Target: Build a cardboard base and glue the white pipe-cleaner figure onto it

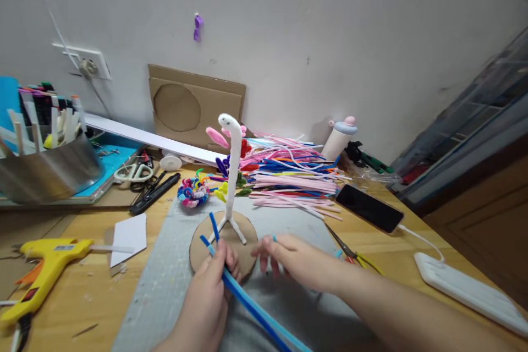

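My left hand (216, 275) is closed round a few blue pipe cleaners (251, 298), dark and light. Their short ends poke out above the thumb, and the long ends trail down to the right. To the right, my right hand (284, 258) has its fingers loosely bent and apart, somewhat blurred, by the edge of a round cardboard disc (202, 231). A small light blue bit shows at that hand. On the disc stands a white fuzzy stem (234, 176), its top bent over and its foot split into legs. Pink, red, purple and yellow-green fuzzy pieces show behind it.
A grey cutting mat (154, 280) lies under the work. Left are a yellow glue gun (53, 264), white-handled scissors (134, 172) and a black cutter (154, 193). Behind is a pipe cleaner pile (292, 181); right are yellow-handled scissors (355, 256), a phone (369, 208) and a power strip (470, 291).
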{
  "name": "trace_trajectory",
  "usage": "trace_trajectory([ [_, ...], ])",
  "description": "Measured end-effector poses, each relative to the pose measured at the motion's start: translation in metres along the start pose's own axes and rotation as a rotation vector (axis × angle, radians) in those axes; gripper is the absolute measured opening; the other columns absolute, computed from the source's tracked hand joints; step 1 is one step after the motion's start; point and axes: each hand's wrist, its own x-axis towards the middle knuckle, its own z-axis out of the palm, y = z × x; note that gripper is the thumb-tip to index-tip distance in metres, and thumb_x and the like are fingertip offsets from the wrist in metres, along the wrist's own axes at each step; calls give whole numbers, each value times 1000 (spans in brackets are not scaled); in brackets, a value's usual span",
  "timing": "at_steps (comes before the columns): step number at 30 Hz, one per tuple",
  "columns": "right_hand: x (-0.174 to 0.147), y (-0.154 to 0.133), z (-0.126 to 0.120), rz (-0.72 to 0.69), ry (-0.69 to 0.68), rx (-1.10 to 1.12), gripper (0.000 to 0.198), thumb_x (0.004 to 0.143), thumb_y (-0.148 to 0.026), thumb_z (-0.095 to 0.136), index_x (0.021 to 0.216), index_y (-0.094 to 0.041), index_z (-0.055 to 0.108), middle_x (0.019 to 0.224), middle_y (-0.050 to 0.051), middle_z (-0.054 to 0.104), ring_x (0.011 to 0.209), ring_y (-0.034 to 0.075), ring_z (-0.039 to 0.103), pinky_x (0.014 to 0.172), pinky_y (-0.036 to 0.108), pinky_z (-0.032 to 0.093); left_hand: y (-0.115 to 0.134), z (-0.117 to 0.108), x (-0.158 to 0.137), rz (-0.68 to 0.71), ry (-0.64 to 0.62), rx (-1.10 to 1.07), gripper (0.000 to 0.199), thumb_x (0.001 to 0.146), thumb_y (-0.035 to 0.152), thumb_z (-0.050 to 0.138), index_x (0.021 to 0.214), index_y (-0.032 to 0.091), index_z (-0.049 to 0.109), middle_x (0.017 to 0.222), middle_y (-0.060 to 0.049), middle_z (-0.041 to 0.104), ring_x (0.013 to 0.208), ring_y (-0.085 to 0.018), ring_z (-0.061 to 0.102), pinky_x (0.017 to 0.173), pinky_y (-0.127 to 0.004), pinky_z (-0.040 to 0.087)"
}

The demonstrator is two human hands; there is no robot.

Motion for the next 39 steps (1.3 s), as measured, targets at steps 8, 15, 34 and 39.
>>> trace_trajectory([
  [8,45,-29,18,16,-23,75,45,94,-49,33,64,-20,49,45,-3,49,40,11,47,43,22,38,-11,2,-4,10,-106,277,51,68,68,64,77,18,61,64,0,57,57,-14,50,53,-25,38],
  [15,61,-7,-20,-6,209,-265,40,97,-41,19,101,-20,52,66,0,66,45,10,58,41,18,38,-10,1,-1,-1,-33,278,49,68,62,69,74,15,56,49,6,45,43,-6,37,45,-20,26],
  [34,63,124,-167,-134,817,-643,15,83,-26,53,76,-20,65,79,4,69,76,20,61,71,31,46,-11,-4,3,-161,50,184,47,60,56,75,77,15,58,55,5,51,51,-8,40,50,-21,30],
  [39,27,57,-118,-355,1054,-466,21,93,-34,39,94,-20,55,82,3,62,76,17,59,73,30,48,-6,1,-5,-159,-42,101,41,68,51,74,86,16,61,62,2,55,55,-9,47,52,-21,35],
])
